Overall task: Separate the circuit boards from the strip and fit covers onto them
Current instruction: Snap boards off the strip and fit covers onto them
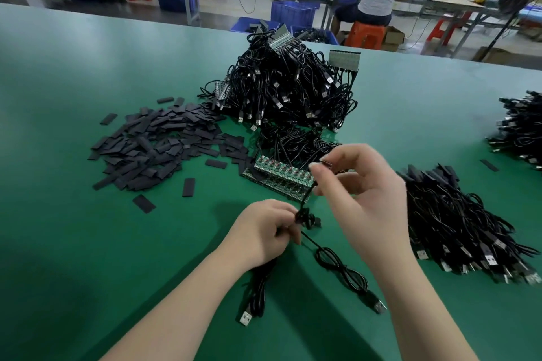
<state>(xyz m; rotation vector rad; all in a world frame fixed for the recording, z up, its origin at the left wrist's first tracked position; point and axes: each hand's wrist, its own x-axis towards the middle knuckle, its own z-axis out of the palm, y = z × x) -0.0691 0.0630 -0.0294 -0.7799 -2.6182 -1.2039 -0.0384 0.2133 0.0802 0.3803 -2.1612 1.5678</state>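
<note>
A green strip of circuit boards [278, 174] with black cables attached lies on the table just beyond my hands. My right hand [360, 184] pinches a small single circuit board [325, 162] between thumb and fingers above the strip's right end. Its black cable runs down to my left hand [264, 231], which grips a bunch of black cables [305, 218]. Two of those cables trail toward me and end in USB plugs [245, 318]. A loose heap of flat black covers [158, 146] lies to the left.
A tall pile of cabled board strips [290, 85] stands behind the strip. A heap of covered cables [457, 228] lies to the right, another heap [522, 129] at the far right edge. A person sits on a stool [365, 34] beyond the green table [73, 82].
</note>
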